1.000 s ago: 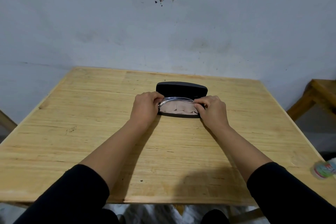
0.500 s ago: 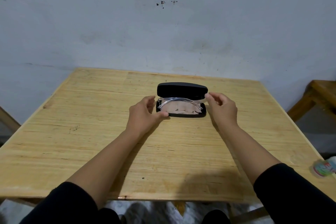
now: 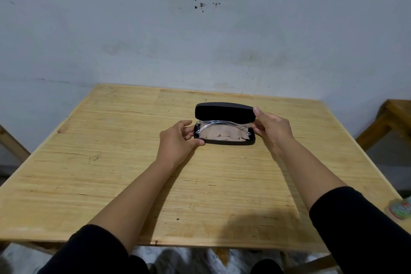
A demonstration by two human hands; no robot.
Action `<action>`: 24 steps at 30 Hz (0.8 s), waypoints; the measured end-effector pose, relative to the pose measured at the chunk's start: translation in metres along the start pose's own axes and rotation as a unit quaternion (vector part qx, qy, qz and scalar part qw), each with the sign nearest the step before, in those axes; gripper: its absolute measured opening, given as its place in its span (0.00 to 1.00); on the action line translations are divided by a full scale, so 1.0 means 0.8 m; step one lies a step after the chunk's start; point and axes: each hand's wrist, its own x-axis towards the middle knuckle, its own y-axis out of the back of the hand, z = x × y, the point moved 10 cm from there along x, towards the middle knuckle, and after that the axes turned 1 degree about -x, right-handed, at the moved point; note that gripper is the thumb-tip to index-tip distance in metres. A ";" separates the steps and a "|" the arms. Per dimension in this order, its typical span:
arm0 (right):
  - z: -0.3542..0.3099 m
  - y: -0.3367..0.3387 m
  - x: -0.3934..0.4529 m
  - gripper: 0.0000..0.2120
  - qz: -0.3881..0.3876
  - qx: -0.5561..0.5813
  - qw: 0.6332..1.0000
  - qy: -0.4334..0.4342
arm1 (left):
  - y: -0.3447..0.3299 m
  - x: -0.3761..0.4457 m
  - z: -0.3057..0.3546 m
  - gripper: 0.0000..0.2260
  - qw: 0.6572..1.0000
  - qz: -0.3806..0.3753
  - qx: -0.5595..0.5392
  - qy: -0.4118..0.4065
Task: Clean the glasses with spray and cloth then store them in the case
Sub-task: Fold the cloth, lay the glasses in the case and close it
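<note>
Glasses [image 3: 222, 125] lie on cloth [image 3: 222, 135] inside the open case [image 3: 224, 141]. Left hand [image 3: 178, 140] pinches its left end; right hand [image 3: 272, 128] grips the lid [image 3: 223, 112].

There is a single view, from a camera on the person's head, looking forward and down across the wooden table [image 3: 111, 173] toward the far wall [image 3: 200, 40]. The wide lens bows the table's edges. Both forearms reach in from the near edge, and the open case [image 3: 224, 127] sits mid-table, slightly right of centre, at arm's reach.
</note>
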 end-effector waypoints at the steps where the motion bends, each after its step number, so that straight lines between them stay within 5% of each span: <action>1: 0.001 0.000 0.000 0.21 0.001 0.006 1.000 -0.003 | 0.000 0.000 0.000 0.32 1.000 0.001 0.002 0.001; 14: 0.002 0.009 -0.029 0.11 -0.047 -0.034 0.997 0.050 | -0.002 -0.003 0.004 0.33 1.000 -0.005 0.010 -0.002; 24: -0.005 0.000 -0.054 0.23 -0.049 -0.245 0.960 0.130 | -0.001 -0.013 0.019 0.28 0.999 -0.003 0.026 -0.037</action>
